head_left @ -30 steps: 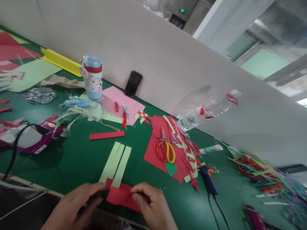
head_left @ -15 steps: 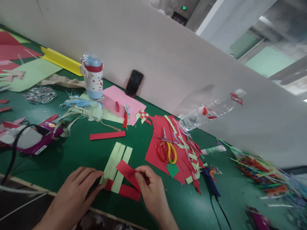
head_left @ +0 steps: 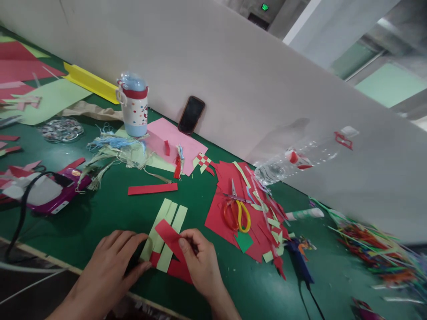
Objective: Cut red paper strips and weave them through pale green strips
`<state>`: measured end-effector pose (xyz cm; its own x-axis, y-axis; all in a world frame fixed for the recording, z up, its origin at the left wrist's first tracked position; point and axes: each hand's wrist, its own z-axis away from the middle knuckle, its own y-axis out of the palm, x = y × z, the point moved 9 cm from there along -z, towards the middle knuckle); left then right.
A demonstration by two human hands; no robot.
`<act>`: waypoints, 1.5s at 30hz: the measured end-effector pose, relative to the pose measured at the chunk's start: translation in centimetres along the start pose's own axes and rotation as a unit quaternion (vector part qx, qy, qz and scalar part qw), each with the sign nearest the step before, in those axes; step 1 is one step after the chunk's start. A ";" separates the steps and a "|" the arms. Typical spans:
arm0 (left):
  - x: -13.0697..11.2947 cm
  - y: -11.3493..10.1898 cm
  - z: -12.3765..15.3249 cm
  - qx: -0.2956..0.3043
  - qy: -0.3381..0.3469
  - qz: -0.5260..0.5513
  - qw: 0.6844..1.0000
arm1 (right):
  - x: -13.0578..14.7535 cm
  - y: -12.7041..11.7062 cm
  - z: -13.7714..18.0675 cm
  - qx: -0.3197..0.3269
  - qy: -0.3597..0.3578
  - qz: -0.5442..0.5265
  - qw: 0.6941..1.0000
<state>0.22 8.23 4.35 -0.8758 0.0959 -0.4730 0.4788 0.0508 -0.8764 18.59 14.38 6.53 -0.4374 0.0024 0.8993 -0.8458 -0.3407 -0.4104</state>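
Observation:
Three light green paper strips (head_left: 162, 222) lie side by side on the table in front of me. A red paper strip (head_left: 180, 270) crosses their lower part, passing over some and under another. Between the thumb and fingers of my right hand (head_left: 199, 262) is a second red strip (head_left: 166, 232), slanting over the green strips with its free end up and to the left. My left hand (head_left: 111, 262) holds the left edge of the green strips with thumb and index finger. Above them lies a loose red strip (head_left: 152, 189).
Scissors (head_left: 236, 213) rest on red paper (head_left: 213, 211) among scraps at right. Behind are a cup (head_left: 135, 109), a phone (head_left: 191, 114), tassels (head_left: 113, 146) and a leaning plastic bottle (head_left: 293, 160). A purple corded device (head_left: 63, 195) is at left, a dark blue glue gun (head_left: 300, 262) at right.
My right hand has moved slightly left, carrying the red strip's free end farther over the green strips. My left hand stays at their left edge. The view has shifted a little.

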 end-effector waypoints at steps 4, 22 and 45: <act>0.1 -0.1 0.0 -0.001 -0.006 -0.007 1.000 | 0.0 -0.6 0.0 -0.011 0.001 0.006 1.000; -0.1 -0.1 0.2 -0.012 0.003 -0.013 1.000 | 0.3 0.4 0.2 0.041 -0.010 0.034 0.999; -0.4 0.0 0.1 -0.029 -0.033 -0.032 0.999 | 0.3 1.0 0.4 0.065 -0.028 0.036 0.997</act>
<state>0.60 8.14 4.54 -0.9063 0.0252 -0.4219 0.4219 0.1121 -0.8997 17.68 13.69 6.44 -0.4746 -0.0775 0.8768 -0.7650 -0.4564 -0.4545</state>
